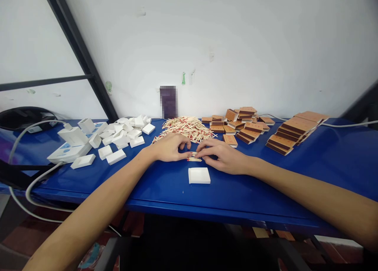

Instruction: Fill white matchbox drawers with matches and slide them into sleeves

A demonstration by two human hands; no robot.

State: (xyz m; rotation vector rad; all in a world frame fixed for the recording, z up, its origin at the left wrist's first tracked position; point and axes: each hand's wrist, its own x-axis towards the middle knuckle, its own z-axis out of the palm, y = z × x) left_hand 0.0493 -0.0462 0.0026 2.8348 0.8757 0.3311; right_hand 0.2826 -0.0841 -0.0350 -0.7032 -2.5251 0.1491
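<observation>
Head: matches between left hand, right hand.

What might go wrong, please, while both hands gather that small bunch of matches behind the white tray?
1. The bunch of matches is only pinched between the left hand and right hand, so sticks may slip and scatter.
2. The white tray lies loose near the table edge; a nudge from a wrist could push it off.

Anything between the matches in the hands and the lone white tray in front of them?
Nothing visible. Left hand and right hand pinch the matches; only bare blue table lies between them and the white tray.
</observation>
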